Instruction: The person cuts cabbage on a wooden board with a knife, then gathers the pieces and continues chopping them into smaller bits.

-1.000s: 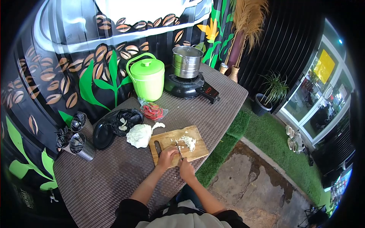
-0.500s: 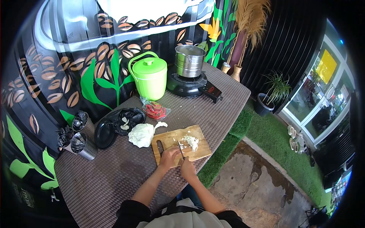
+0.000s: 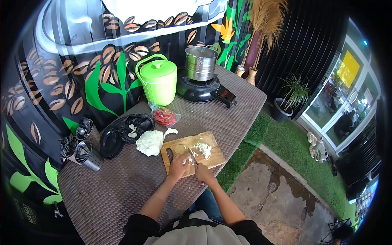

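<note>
My right hand [image 3: 203, 173] is wrapped round the handle of a knife [image 3: 192, 156], its blade pointing away from me over a wooden cutting board [image 3: 175, 145]. Left of the blade, my left hand [image 3: 179, 166] rests on the board with bent fingers, pressing on small pale cabbage bits that are mostly covered. A heap of finely chopped cabbage [image 3: 203, 150] lies on the board right of the knife. Beyond the board's left corner sits a large piece of cabbage [image 3: 149, 143], with a loose strip of leaf [image 3: 170, 131] beside it.
Behind the cabbage are a black plastic bag [image 3: 141, 121], a dark plate [image 3: 110, 143] and a bag of red chillies [image 3: 165, 117]. Metal cutlery holders [image 3: 90, 157] stand left. A green lidded bucket [image 3: 159, 83] and a steel pot [image 3: 201, 63] on a black stove [image 3: 196, 90] stand at the back.
The view has shifted slightly. My right hand has moved a little forward with the knife, and the blade sits slightly farther left on the board. My left hand stays beside it.
</note>
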The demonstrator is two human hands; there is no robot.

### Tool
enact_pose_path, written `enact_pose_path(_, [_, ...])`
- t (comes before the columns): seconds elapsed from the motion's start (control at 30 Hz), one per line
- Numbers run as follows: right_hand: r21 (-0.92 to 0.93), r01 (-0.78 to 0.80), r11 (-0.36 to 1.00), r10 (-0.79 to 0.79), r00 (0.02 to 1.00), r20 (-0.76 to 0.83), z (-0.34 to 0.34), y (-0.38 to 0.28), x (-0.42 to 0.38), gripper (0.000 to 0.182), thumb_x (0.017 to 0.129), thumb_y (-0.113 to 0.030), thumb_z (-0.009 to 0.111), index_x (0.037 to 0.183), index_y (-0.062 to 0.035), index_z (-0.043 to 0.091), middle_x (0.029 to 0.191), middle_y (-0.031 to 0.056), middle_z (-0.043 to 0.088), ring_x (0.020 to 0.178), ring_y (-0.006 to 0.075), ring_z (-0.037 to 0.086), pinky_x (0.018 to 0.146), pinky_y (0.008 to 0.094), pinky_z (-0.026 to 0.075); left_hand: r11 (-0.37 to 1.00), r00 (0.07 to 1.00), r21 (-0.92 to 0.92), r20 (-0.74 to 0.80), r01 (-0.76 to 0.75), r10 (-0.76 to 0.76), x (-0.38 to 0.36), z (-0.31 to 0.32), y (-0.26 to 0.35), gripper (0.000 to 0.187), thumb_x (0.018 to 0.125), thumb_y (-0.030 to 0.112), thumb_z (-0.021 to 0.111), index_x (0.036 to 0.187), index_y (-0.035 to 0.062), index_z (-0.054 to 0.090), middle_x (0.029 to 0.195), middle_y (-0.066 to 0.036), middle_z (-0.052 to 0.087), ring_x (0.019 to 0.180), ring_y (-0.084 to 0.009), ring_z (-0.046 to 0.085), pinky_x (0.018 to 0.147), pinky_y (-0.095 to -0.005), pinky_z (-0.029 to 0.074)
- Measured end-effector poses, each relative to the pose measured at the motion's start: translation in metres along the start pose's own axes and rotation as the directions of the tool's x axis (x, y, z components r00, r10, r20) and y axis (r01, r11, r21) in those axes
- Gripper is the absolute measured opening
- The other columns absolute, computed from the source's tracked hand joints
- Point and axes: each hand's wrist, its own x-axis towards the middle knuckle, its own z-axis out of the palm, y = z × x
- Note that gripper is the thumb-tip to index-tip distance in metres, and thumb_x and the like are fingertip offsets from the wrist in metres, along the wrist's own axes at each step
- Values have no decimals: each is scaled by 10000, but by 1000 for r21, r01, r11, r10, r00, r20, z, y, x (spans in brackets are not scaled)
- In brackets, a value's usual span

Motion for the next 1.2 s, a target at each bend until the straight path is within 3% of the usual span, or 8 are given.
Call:
enact_pose_path(0.13, [-287,-13,958,-81,947,-311,44,15,-9,382,976,-330,394,1060,40,432,860,310,630,773,435,655,675,497,536,992,997,-104,8,74,-74,-1,0,0,215,806,36,635,1021,20,642,903,-160,623,887,-343,586,791,-421,470])
enact_pose_path(0.27, [-269,-104,957,56,982,-179,34,1,-2,365,965,-325,419,1091,17,435,966,290,628,944,444,622,820,523,495,999,999,-32,21,-24,25,-2,2,-8,123,805,42,643,923,13,665,886,-150,640,880,-333,589,790,-409,470])
enact_pose_path(0.4, [-339,4,941,-63,985,-164,4,2,22,352,945,-271,451,1075,51,511,938,280,641,894,430,644,761,508,520,997,999,63,10,-53,52,0,0,-1,83,795,59,658,857,18,695,870,-126,669,881,-302,587,797,-385,478])
enact_pose_path(0.47, [-333,133,934,-119,991,61,-21,-11,18,343,920,-216,470,1035,88,579,930,292,640,876,419,652,733,501,527,997,998,49,21,-52,51,2,-6,8,91,790,63,663,862,21,700,872,-117,674,883,-294,586,803,-380,480])
enact_pose_path(0.6, [-199,-71,977,115,969,220,-33,-34,-7,318,925,-198,446,1029,76,568,962,305,629,910,439,635,770,517,510,1000,999,30,36,3,-4,1,-3,2,94,760,45,695,850,20,704,878,-97,685,886,-273,593,798,-361,480])
enact_pose_path(0.7, [-266,-24,964,-23,985,-173,24,11,-2,329,954,-262,419,1051,39,510,947,304,631,889,456,635,770,525,511,999,998,-22,27,50,-49,-1,4,-8,102,759,48,700,855,14,702,877,-104,685,893,-275,599,794,-358,484])
enact_pose_path(0.8, [-245,-133,960,72,968,-241,40,8,-9,361,969,-334,401,1060,9,466,941,306,629,898,468,627,784,527,507,999,1000,-34,5,-24,24,0,2,-5,92,779,47,669,850,-5,696,869,-118,683,877,-288,598,807,-371,480])
enact_pose_path(1.2, [-216,-2,976,22,996,91,-10,-1,23,421,965,-335,410,1066,57,526,968,305,629,921,467,619,794,527,493,992,992,-4,23,124,-124,0,-2,-1,94,802,88,669,865,28,703,871,-132,652,846,-299,619,762,-376,493])
